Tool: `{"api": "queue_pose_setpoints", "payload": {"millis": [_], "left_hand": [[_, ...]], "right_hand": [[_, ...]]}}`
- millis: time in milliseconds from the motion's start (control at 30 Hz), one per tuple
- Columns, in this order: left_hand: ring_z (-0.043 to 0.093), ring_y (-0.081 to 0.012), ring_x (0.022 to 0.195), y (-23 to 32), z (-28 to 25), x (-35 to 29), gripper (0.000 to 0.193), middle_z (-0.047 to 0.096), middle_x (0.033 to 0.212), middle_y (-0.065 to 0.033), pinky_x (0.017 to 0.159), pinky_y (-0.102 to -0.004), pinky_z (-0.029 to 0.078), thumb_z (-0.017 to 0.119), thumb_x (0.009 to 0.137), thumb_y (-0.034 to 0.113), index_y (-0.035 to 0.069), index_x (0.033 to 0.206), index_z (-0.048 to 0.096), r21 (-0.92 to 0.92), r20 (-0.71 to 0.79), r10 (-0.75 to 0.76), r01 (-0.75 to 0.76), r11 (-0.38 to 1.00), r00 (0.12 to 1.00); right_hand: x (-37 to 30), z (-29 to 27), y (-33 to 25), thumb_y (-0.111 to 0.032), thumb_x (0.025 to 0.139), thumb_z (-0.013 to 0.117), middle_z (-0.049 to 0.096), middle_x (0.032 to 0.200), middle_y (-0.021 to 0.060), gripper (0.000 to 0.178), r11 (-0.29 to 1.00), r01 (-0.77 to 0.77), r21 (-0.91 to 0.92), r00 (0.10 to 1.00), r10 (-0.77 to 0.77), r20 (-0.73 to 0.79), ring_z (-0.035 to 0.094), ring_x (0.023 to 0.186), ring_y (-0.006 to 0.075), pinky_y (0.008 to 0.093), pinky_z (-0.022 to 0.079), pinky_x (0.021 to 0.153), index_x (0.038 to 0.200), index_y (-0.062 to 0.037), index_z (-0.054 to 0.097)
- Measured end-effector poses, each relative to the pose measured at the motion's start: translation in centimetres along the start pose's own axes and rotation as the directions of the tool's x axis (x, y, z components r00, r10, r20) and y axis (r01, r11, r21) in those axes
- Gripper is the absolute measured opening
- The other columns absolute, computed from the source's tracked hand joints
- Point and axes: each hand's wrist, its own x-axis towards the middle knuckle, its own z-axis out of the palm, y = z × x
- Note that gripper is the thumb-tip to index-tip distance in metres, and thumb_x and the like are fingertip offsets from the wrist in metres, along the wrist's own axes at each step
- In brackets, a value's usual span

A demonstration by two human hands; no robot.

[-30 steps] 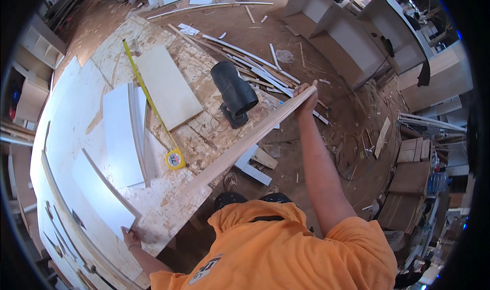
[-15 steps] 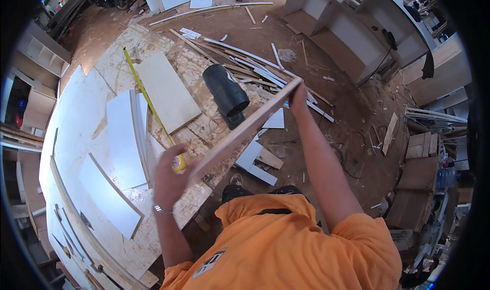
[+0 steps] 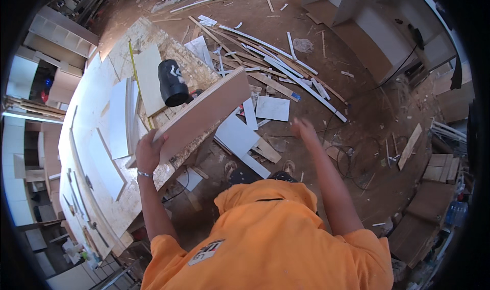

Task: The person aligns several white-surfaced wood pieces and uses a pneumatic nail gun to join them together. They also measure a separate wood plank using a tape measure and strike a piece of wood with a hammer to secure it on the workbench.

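My left hand (image 3: 148,151) is closed round the near end of a long wooden board (image 3: 212,114), which is tilted up on its edge over the workbench. My right hand (image 3: 305,130) is off the board, to the right of it above the floor; its fingers look loosely apart, with nothing visible in them. Beyond the board lies a black cylindrical object (image 3: 172,81), perhaps a power tool. A yellow tape measure blade (image 3: 135,68) stretches along a pale panel (image 3: 148,81). The tape's case is hidden behind my left hand and the board.
White panels (image 3: 118,119) lie on the workbench (image 3: 84,106). Offcuts (image 3: 237,134) and long strips (image 3: 286,68) litter the floor ahead. Cabinet carcasses (image 3: 365,35) stand at the far right, and a cable (image 3: 352,160) coils on the floor at the right.
My right hand has let go of the board's far end and moved down. The board has swung left, showing its broad face, with my left hand still on it. My view has shifted.
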Motion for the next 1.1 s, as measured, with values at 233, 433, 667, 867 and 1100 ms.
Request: {"api": "queue_pose_setpoints", "payload": {"millis": [233, 433, 667, 867, 1100], "left_hand": [[0.068, -0.0368, 0.108, 0.8, 3.8, -5.6, 0.030, 0.074, 0.111, -0.0165, 0.098, -0.0455, 0.052, 0.077, 0.086, 0.018, 0.006, 0.114, 0.072, 0.220, -0.250, 0.215, -0.161, 0.962, 0.944], [0.068, -0.0305, 0.116, -1.3, 10.8, -10.8, 0.047, 0.072, 0.124, -0.0112, 0.103, -0.0435, 0.052, 0.075, 0.077, 0.002, 0.010, 0.123, 0.069, 0.187, -0.271, 0.333, -0.290, 0.939, 0.903], [0.053, -0.0329, 0.136, 0.2, 18.5, -14.0, 0.072, 0.054, 0.150, -0.0116, 0.113, -0.0472, 0.043, 0.075, 0.077, 0.006, 0.016, 0.145, 0.055, 0.117, -0.132, 0.208, -0.194, 0.974, 0.969], [0.020, -0.0350, 0.156, 0.4, 25.4, -14.0, 0.088, 0.027, 0.168, -0.0098, 0.124, -0.0630, 0.010, 0.072, 0.078, 0.004, 0.027, 0.157, 0.040, 0.100, -0.121, -0.102, 0.115, 0.988, 0.987], [0.015, -0.0384, 0.157, 0.1, 24.8, -8.2, 0.095, 0.021, 0.169, -0.0139, 0.122, -0.0657, 0.012, 0.068, 0.079, 0.000, 0.030, 0.161, 0.032, 0.103, -0.101, -0.194, 0.204, 0.973, 0.976]], "right_hand": [[-19.8, -14.0, 24.9, -0.027, 0.098, 0.063, 0.067, 0.084, 0.0090, 0.029, 0.744, -0.576, -0.338, 0.813, 0.563, -0.147, 0.065, 0.069, 0.0214, 0.0356, 0.051, 0.058, 0.106, 0.0010, 0.066], [-25.7, -15.0, 25.1, -0.022, 0.097, 0.062, 0.067, 0.083, 0.0112, 0.023, 0.646, -0.753, 0.126, 0.590, 0.747, -0.306, 0.064, 0.063, 0.0215, 0.0354, 0.051, 0.055, 0.103, -0.0007, 0.066], [-15.5, -6.1, 10.8, -0.028, 0.098, 0.066, 0.069, 0.090, 0.0068, 0.037, 0.935, -0.341, -0.094, 0.939, 0.334, -0.085, 0.067, 0.077, 0.0166, 0.0320, 0.057, 0.074, 0.122, -0.0008, 0.061], [-6.0, 8.8, -4.8, -0.014, 0.097, 0.062, 0.057, 0.141, 0.0164, 0.066, 0.989, -0.145, -0.001, 0.953, 0.140, 0.268, 0.064, 0.113, 0.0234, 0.0395, 0.055, 0.091, 0.157, -0.0111, 0.034], [-2.0, 12.4, -7.7, -0.011, 0.094, 0.063, 0.059, 0.132, 0.0151, 0.077, 0.987, -0.160, 0.036, 0.960, 0.147, 0.237, 0.063, 0.109, 0.0221, 0.0413, 0.056, 0.092, 0.160, -0.0060, 0.024]]}}
